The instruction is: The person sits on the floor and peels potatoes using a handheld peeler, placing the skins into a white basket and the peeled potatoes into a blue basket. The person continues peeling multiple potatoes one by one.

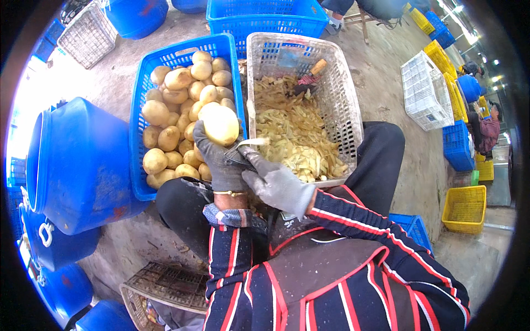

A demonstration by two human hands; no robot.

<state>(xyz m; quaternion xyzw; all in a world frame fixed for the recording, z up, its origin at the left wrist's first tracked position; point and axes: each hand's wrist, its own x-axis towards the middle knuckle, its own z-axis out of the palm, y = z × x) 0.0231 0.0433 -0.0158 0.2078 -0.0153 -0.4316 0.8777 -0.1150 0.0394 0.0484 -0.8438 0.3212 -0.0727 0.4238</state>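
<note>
My left hand, in a dark grey knitted glove, holds a large potato whose pale upper surface is overexposed. Just below the potato, my right hand, in a lighter grey glove, grips a small dark peeler. A pale strip of peel sticks out from the tool, pointing right. Under and left of my left hand stands a blue plastic crate full of potatoes. Beside it, a dirty white crate contains a heap of peelings and a wooden-handled tool, its lower end wrapped in cloth.
Large blue plastic drums line the left side. Another blue crate lies beyond the two crates, near a person's foot. White and yellow crates stand to the right. Behind me is a worn crate.
</note>
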